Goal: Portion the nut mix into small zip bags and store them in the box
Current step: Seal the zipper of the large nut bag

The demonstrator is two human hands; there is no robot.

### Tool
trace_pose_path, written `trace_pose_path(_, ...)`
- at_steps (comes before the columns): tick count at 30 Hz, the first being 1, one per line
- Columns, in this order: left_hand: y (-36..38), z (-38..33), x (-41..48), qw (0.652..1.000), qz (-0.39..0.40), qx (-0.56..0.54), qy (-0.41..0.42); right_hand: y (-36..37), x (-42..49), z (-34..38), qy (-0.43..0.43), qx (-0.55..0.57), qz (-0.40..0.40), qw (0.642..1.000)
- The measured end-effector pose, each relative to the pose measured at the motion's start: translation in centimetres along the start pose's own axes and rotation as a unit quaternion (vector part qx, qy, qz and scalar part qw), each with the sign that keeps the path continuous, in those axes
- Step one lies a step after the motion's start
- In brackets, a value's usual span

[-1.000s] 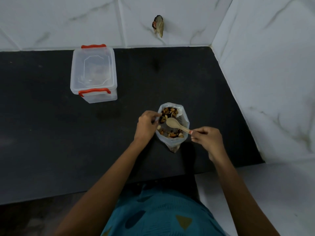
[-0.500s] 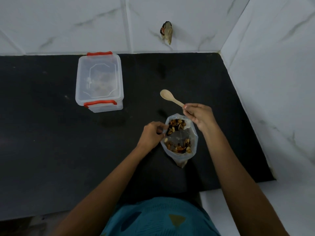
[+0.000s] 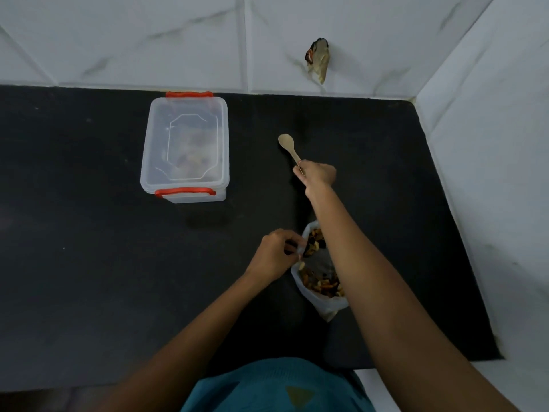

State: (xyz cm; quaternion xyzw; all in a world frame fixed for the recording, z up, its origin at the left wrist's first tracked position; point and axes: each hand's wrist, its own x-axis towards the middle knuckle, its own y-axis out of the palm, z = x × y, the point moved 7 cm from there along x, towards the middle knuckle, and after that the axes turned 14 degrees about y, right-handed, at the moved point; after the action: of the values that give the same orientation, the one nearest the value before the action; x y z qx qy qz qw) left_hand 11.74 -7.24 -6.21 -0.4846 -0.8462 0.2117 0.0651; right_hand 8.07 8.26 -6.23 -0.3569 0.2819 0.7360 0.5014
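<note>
**Now: spoon out ahead, bag close in under the forearm**

The right hand is stretched well forward, its fingers curled around the handle end of a pale wooden spoon. The spoon's long axis runs away from the hand and slightly left, with the bowl towards the back wall. Whether the bowl touches the black countertop I cannot tell.

The clear plastic bag of brown nut mix stands close to the person, partly hidden beneath the right forearm. From the right fingers, the bag lies straight back along that arm.

The left hand is the nearer one: its fingertips pinch the bag's left rim and hold the mouth open. (Whether a smaller bag sits inside that mouth is not clear.)

The clear rectangular plastic box with red handles stands left of the spoon, well apart from the bag, with its lid on. It will probably need opening before anything is stored.

Bare counter lies between the box and the bag, which leaves room to move. The white marble-tiled wall closes in on the right, and the counter's front edge is near the bag's base.
</note>
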Motion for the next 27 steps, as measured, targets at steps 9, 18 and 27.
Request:
trace_pose_path(9,-0.1,-0.1,-0.1,1.000,-0.009,-0.010,-0.002,1.5,0.8,-0.4,-0.070,-0.334,-0.082,0.936)
trace_pose_path(18,-0.1,-0.1,-0.2,1.000,-0.006,-0.008,0.004,1.8,0.7,-0.5,-0.070,-0.337,-0.064,0.937)
trace_pose_path(27,-0.2,-0.4,-0.2,1.000,-0.004,0.010,0.013,-0.5,-1.4,-0.2,-0.057,-0.249,-0.011,0.967)
